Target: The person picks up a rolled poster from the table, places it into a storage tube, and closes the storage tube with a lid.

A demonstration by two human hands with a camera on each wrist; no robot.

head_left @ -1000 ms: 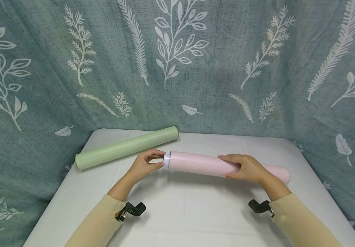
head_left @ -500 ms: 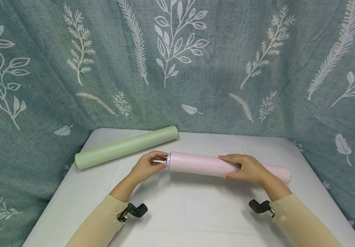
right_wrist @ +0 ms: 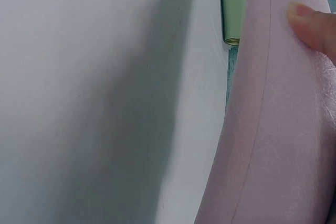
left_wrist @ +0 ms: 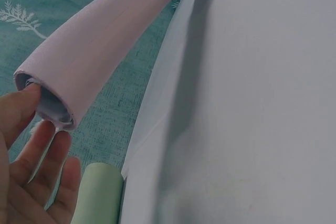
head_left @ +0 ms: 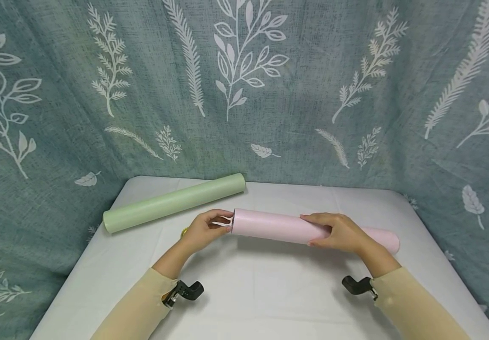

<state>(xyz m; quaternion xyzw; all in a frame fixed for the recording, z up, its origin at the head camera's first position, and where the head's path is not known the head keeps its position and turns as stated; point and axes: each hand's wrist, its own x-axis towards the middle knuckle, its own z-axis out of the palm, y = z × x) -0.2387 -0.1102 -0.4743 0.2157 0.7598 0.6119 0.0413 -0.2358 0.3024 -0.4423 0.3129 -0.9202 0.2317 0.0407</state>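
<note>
A pink roll of sheet material (head_left: 276,225) is held above the table, lying across in front of me. My right hand (head_left: 338,231) grips it right of its middle, thumb on the near side and fingers over the far side. My left hand (head_left: 202,231) is at its left end, fingers fairly straight. In the left wrist view, the thumb (left_wrist: 23,103) touches the mouth of the roll, where a pale bluish inner layer (left_wrist: 52,106) shows inside the pink rim. The other fingertips reach the lower rim.
A green roll (head_left: 174,203) lies slanted at the back left of the white-covered table (head_left: 270,293). A small yellow loop (head_left: 184,231) shows beside the left hand. A patterned blue-green curtain (head_left: 291,108) surrounds the table's back and sides.
The pale inner piece that stuck out of the pink roll's left end has gone inside. My left hand has moved right with it; the right hand keeps its grip.
</note>
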